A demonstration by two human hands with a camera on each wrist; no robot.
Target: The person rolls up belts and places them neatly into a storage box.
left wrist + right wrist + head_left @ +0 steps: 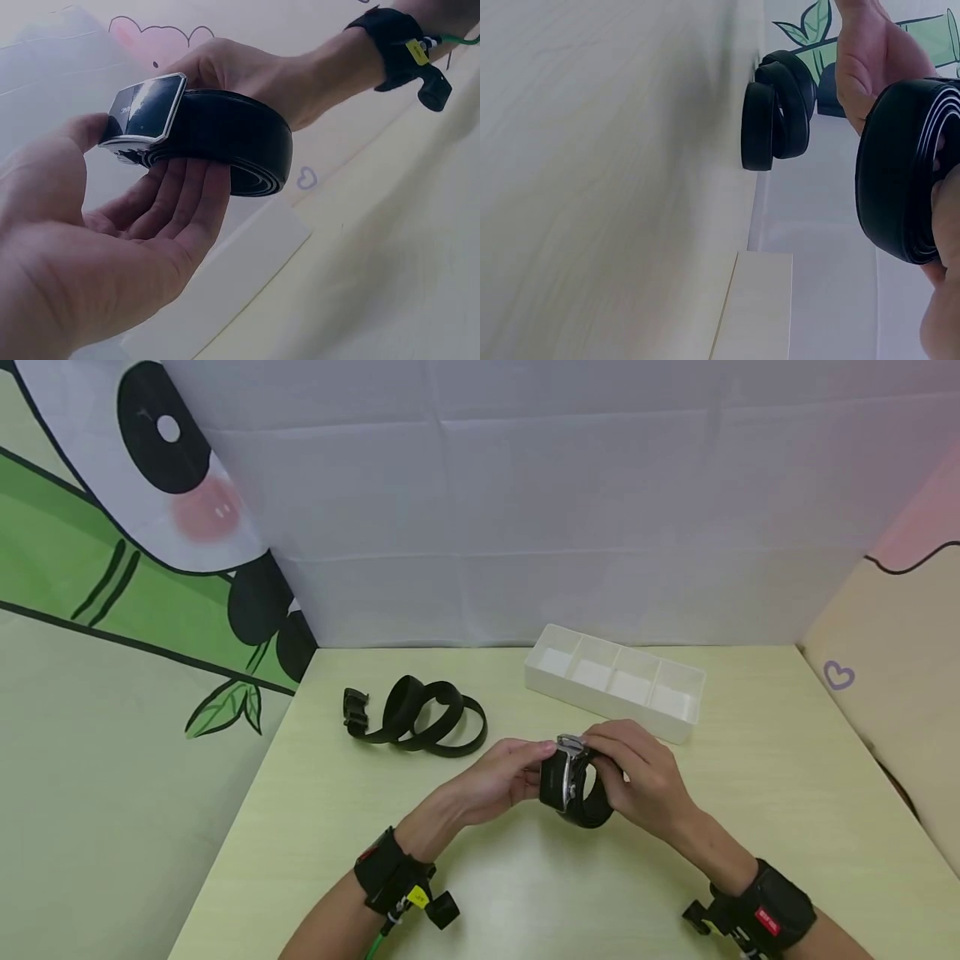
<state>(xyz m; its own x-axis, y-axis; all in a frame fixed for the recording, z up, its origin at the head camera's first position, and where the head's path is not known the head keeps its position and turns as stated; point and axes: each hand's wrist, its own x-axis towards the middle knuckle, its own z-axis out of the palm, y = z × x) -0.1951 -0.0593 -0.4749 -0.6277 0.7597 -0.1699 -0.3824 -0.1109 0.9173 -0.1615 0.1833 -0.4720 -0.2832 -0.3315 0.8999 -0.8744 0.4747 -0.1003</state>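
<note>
A black belt (588, 815), wound into a coil, is held up between both hands above the table. Its plate buckle (148, 111) has a silver rim and a dark shiny face. My left hand (501, 782) grips the buckle end, thumb at the plate's edge and fingers beneath the coil. From the other side, my right hand (643, 775) pinches the coil, its fingers partly inside the loop in the right wrist view. A second black belt (442, 727) lies loosely coiled on the table, left of the hands, with its buckle (356, 712) at the left end.
Behind the right hand stands a white box (611, 681) with several compartments in a row. The pale table (315, 860) meets a light cloth backdrop at its rear edge. Cartoon-printed sheets hang at both sides.
</note>
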